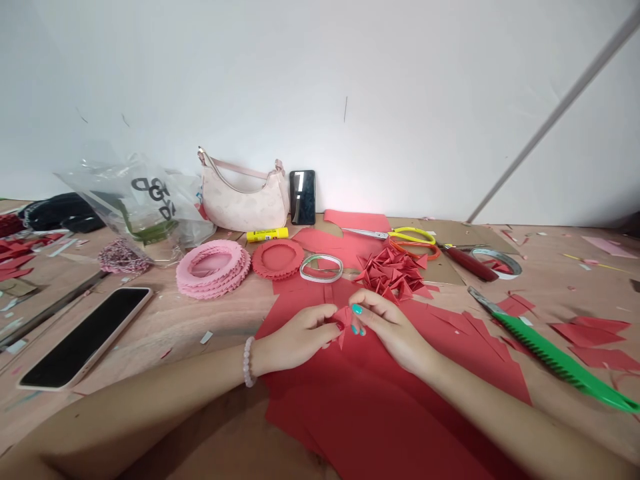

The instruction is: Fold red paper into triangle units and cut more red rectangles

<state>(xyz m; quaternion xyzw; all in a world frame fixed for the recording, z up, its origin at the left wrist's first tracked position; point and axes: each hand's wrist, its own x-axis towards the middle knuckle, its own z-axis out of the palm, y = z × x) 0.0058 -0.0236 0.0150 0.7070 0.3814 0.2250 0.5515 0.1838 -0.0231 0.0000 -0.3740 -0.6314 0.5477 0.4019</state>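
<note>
Over red paper [400, 420], both hands [295, 340] [390, 330] pinching

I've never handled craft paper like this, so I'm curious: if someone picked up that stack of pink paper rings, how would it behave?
The stack of pink paper rings would probably feel light for its size, as it looks like thin paper. Each narrow ring would likely flex easily. Its slightly offset layers might slide apart if pushed.

Scissors [390, 235] behind paper triangles [390, 273], smartphone [85, 337] left of paper sheets [380, 427]
</note>
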